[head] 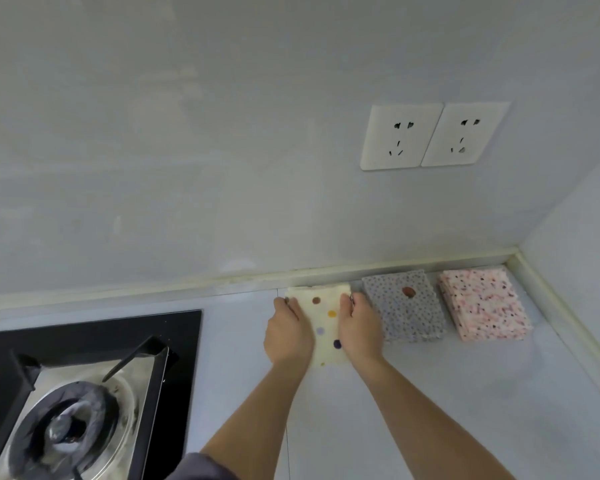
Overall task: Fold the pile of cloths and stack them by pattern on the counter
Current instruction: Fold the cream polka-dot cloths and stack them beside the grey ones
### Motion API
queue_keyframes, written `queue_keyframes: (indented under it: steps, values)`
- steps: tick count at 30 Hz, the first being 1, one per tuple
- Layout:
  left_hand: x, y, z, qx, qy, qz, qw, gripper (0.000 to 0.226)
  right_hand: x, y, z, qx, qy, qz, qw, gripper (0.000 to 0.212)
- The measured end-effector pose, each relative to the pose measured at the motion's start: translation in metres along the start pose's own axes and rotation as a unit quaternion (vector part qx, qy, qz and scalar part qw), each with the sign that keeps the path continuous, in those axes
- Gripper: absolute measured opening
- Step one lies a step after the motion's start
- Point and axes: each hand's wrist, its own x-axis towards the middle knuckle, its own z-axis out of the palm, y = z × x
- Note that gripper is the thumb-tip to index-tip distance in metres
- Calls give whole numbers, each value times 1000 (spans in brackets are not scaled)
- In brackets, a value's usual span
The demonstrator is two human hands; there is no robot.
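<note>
At the back of the counter [430,393], close to the wall, a person is setting down a folded cream cloth with coloured dots [326,320]. The left hand [288,330] is lying along its 9 o'clock edge and the right hand [359,327] along its 3 o'clock edge. The hands are apart with the cloth between them, and their fingers are stretched toward the far corners, pressing rather than gripping as far as the view shows.

Judging by this, the step in hand is squaring and flattening the fold. It is likely going best with even pressure from both palms, the side edges being nudged parallel and the far edge being lined up with the wall strip, so later cloths of this pattern are sitting true on top.

Just beside the right hand, at 3 o'clock, a grey dotted stack [406,310] is sitting with a reddish mark on top. A pink speckled stack [484,303] is lying further along at 3 o'clock, near the corner. The grey stack is crowding the right knuckles, so a sideways push risks shifting it. A gas stove [84,375] is sitting at 8 o'clock, well apart, and two wall sockets [433,135] are hanging at 1 o'clock. No unfolded pile is showing.
</note>
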Motion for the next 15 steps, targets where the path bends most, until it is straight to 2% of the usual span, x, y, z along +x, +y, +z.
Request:
queue_keyframes:
  steps: [2,4,6,7,9,12,14,15]
  values:
    - [20,1,12,41,15,27,999,33,15,0,9,-41,20,-14,999,31]
    - [35,-3,22,96,15,46,994,33,29,2,17,-158,23,-51,986,33]
    - [44,-9,29,154,4,63,986,33,39,2,23,-284,-13,-77,956,30]
    - [47,-11,30,178,2,72,981,31,42,1,25,-313,-36,-83,945,29]
    - [53,-12,33,197,6,88,976,25,47,-1,29,-331,-59,-92,937,36]
    - [57,-17,31,148,50,132,979,19,48,-4,26,-319,33,-165,933,46]
    - [56,-28,26,149,92,240,955,30,46,1,25,-307,84,-252,914,48]
    - [54,-34,25,167,90,299,935,36,44,7,26,-297,78,-296,905,47]
